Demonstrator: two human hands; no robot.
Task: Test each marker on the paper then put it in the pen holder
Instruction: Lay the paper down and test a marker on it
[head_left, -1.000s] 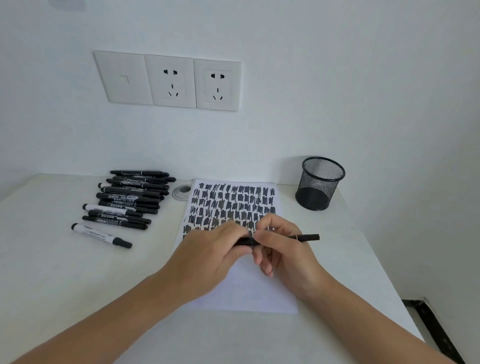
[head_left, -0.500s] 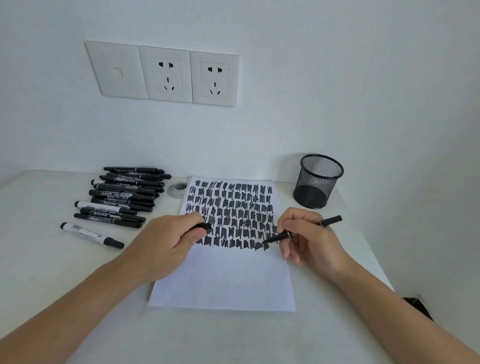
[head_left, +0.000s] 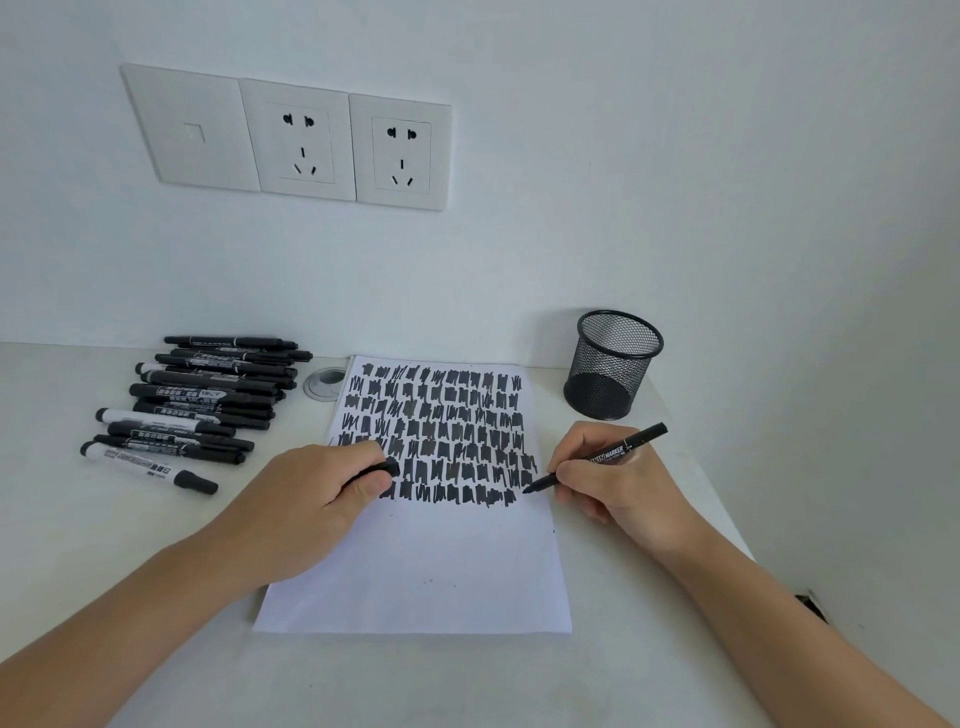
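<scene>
- R hand pinches slim black marker in a writing grip, fingers curled round the barrel, tip touching white paper at end of lowest scribble row.
- L hand curls round black cap, resting on sheet's left edge.
- Cylindrical black wire-mesh pen holder stands upright near sheet's far-right corner.
- Pile of black & white markers lies left of sheet on smooth white table; white wall w/ socket plates behind.

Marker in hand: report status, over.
Left hand pinches the cap, resting on the paper. Right hand grips the marker, tip at the bottom scribble row. Nothing blocks the pen holder.
</scene>
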